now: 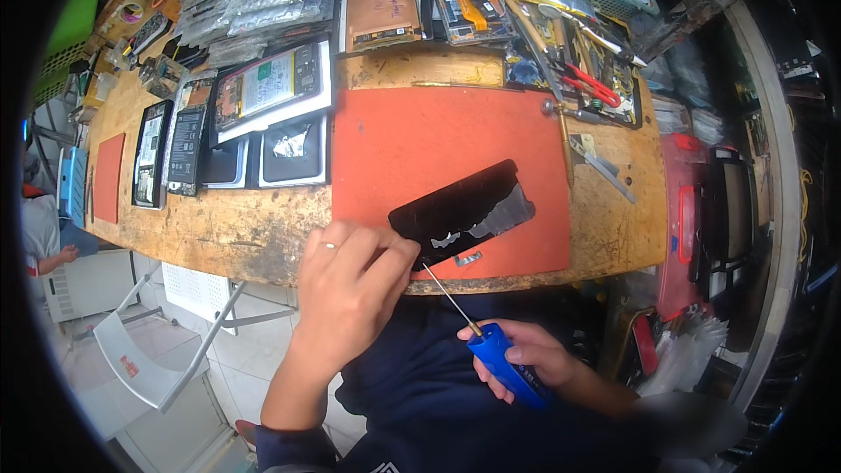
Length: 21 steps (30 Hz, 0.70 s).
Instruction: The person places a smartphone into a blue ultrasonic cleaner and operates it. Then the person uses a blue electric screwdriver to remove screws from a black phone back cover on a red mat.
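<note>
A black phone screen panel (460, 206) lies at a slant on the orange mat (447, 131), with a torn grey film-like patch along its lower right side. My left hand (350, 271), a ring on one finger, has its fingers bent and pinched at the panel's lower left corner. In my right hand (543, 355) is a blue-handled tool (506, 363) with a brass collar and a long thin metal shaft. The shaft's tip reaches the panel's near edge beside my left fingertips; whether it touches is hard to tell. A small silvery piece (469, 258) lies just below the panel.
Opened phones (267, 92) and dark phone parts stand on the wooden bench (263, 232) at left. Bubble-wrapped packs (254, 0) pile up behind. Red-handled pliers (591, 86) and other tools lie at far right. A folding chair (149, 355) stands at lower left; another person (53, 236) is beyond.
</note>
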Available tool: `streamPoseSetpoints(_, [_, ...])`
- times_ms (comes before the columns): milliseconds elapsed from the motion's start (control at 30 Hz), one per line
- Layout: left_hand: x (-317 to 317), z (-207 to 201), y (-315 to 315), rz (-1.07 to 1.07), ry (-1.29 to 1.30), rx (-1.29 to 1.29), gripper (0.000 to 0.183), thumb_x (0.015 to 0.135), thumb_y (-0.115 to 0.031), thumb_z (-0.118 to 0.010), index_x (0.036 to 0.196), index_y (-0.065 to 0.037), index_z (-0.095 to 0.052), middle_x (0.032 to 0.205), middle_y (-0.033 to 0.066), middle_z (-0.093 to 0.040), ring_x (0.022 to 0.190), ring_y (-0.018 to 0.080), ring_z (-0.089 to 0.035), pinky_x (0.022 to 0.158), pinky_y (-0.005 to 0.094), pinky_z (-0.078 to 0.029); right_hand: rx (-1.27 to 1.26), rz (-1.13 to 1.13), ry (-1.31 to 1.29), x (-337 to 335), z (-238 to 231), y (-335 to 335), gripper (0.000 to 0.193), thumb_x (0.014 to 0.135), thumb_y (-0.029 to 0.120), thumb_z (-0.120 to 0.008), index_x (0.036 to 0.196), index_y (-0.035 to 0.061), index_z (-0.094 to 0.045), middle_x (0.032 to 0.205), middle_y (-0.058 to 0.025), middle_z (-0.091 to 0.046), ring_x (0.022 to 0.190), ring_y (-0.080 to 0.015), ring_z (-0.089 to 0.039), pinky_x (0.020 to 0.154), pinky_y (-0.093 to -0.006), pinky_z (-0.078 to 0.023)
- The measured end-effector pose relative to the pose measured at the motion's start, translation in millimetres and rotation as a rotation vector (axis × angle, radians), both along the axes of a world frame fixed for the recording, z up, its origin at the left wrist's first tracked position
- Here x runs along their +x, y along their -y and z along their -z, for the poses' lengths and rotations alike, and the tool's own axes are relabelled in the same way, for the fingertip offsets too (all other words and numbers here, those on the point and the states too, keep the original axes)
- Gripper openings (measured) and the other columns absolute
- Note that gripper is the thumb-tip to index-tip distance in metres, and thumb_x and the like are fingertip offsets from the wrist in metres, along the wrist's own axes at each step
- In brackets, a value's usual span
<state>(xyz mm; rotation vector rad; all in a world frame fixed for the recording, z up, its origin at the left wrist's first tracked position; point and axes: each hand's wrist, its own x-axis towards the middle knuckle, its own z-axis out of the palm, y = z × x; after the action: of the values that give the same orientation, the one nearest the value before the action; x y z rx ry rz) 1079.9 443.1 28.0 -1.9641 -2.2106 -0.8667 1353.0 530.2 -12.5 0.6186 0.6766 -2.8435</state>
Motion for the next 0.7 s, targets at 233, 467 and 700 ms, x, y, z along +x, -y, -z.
streamPoseSetpoints(233, [-1,-2,-9,0.008,0.001,-0.069,0.024,0.071,0.000,-0.078,0.092,-0.008,-0.071,0.082,0.0028,-0.064,0.079,0.0255,-0.057,0.072,0.0369,-0.042,0.011,0.051,-0.002,8,5,3,0.063,0.102,0.026,-0.054,0.152,-0.0055,-0.035,0.104,-0.0163,-0.063,0.076,-0.0159,-0.068,0.066,-0.0273,-0.060])
streamPoseSetpoints(467, [-3,-1,-10,0.030,-0.022,-0.046,0.014,0.078,-0.007,-0.078,0.090,-0.010,-0.071,0.073,0.0005,-0.061,0.074,0.0216,-0.056,0.067,0.0363,-0.039,0.010,0.081,0.000,12,6,-1,0.063,0.101,0.025,-0.054,0.152,-0.0058,-0.035,0.104,-0.0165,-0.064,0.076,-0.0166,-0.069,0.065,-0.0275,-0.060])
streamPoseSetpoints(700, [1,-4,-11,0.033,-0.019,-0.060,0.019,0.074,-0.006,-0.077,0.091,-0.011,-0.071,0.080,-0.0014,-0.067,0.076,0.0198,-0.057,0.070,0.0353,-0.039,0.052,0.104,0.008,14,0,-5,0.062,0.101,0.024,-0.054,0.153,-0.0048,-0.035,0.104,-0.0161,-0.064,0.075,-0.0158,-0.068,0.065,-0.0270,-0.059])
